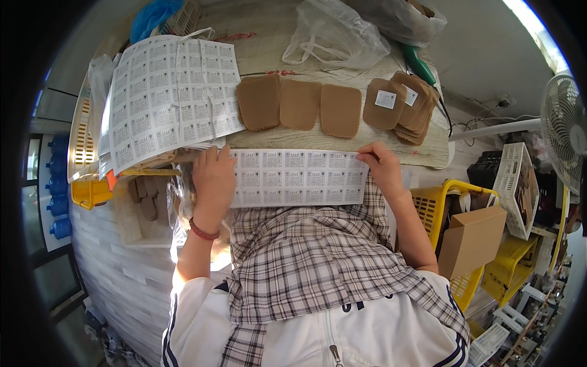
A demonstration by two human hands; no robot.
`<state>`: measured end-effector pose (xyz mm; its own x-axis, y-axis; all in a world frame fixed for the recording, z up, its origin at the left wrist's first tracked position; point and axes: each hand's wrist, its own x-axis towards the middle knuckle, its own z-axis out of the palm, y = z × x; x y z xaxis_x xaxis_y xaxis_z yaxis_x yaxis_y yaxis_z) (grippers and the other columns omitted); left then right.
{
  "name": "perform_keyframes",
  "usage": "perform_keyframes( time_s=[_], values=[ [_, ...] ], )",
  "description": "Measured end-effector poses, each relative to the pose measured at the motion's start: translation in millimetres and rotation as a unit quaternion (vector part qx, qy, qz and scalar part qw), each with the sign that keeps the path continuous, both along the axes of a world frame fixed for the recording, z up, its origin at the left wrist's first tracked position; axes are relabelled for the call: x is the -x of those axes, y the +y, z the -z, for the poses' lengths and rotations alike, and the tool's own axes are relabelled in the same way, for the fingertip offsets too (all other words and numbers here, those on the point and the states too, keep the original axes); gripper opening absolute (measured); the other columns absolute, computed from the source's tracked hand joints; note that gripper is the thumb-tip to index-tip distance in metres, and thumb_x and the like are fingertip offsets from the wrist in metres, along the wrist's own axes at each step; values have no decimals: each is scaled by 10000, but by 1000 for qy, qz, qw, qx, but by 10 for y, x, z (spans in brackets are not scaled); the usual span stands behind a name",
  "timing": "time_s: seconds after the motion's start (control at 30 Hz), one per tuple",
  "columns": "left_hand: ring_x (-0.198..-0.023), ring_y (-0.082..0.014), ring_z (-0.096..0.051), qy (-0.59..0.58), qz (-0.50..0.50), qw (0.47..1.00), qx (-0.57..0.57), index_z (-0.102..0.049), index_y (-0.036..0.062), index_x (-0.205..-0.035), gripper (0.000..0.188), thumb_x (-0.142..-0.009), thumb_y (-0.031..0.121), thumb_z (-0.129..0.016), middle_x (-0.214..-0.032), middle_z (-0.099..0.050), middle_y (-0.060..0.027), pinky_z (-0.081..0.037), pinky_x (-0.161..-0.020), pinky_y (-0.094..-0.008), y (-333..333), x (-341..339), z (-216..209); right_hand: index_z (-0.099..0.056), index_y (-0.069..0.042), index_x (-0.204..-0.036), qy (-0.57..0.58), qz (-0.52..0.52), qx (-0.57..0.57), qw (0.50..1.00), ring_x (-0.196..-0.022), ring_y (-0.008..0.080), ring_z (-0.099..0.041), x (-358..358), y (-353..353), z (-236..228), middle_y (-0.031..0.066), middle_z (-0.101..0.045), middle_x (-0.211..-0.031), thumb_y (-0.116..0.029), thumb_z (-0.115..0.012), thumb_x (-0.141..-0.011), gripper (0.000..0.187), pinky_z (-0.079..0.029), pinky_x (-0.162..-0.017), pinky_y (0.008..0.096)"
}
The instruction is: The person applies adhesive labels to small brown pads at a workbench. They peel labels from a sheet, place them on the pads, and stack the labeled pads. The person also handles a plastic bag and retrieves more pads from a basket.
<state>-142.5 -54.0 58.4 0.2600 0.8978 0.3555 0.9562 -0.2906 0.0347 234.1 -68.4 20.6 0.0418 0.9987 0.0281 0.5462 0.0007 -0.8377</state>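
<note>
Both hands on a strip of label sheet (296,178), centre of the frame, laid across the near edge of the wooden surface (269,37) and over a checked cloth (306,257) in the lap. Left hand (214,180) pressed flat on the strip's left end, fingers (211,156) stretched out, not curled round anything — red band at the wrist. Right hand (382,168) at the strip's upper right corner, fingers (370,154) bent onto the edge; whether pinching or only pressing, cannot tell. Just above the strip, three brown waffle-textured pads (299,105) in a row, side by side. Right of them, a fanned stack of the same pads (406,107), two showing white labels. Upper left of the frame — a large pile of label sheets (165,92) overhanging the surface edge. Top centre, crumpled clear plastic bags (336,33). Right of the frame, a yellow basket (434,202) with a cardboard box (471,238), and a white fan (565,128) at the far edge.
</note>
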Motion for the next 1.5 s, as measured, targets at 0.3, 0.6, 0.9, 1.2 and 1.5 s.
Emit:
perform_keyframes(
  time_s=[0.3, 0.6, 0.9, 1.2, 1.5],
  values=[
    [-997, -311, -570, -189, 179, 957, 130, -664, 30, -1066, 237, -848, 119, -691, -1027, -626, -111, -455, -870, -419, -47, -854, -88, -715, -39, -862, -16, -42, -37, 998, -796, 209, -646, 31, 54, -43, 70, -671, -826, -51, -791, -780, 112, -512, -690, 321],
    [-948, -316, -550, -288, 197, 922, 170, -658, 50, -1016, 233, -804, 111, -731, -946, -561, -104, -447, -845, -434, 109, -1325, 331, -531, -137, -1398, -292, 223, -302, 880, -1317, 353, -440, -45, 382, -260, 137, -505, -1415, -395, -832, -785, 730, -359, -1074, 501],
    [-910, -319, -547, -302, 216, 916, 155, -667, 25, -1000, 215, -806, 95, -727, -918, -570, -111, -446, -822, -419, 124, -1323, 337, -371, -150, -1524, -266, 293, -145, 907, -1383, 401, -383, -481, 1038, 131, 209, -351, -1533, -498, -841, -722, 992, -339, -1119, 517],
    [-897, -285, -545, -302, 231, 911, 158, -703, 81, -1114, 299, -816, 99, -723, -903, -579, -76, -439, -831, -411, 107, -1355, 353, -437, -164, -1497, -341, 225, -155, 900, -1389, 377, -397, -510, 1731, 120, 209, -412, -1520, -573, -793, -726, 943, -332, -1107, 519],
    [-911, -264, -546, -313, 242, 904, 164, -706, 104, -1076, 254, -824, 126, -730, -893, -563, -54, -431, -836, -409, 92, -1358, 329, -546, -66, -1389, -368, 81, -399, 836, -1388, 354, -399, -47, 1930, -137, 136, -465, -1480, -262, -664, -931, 512, -311, -1149, 496]
  ],
)
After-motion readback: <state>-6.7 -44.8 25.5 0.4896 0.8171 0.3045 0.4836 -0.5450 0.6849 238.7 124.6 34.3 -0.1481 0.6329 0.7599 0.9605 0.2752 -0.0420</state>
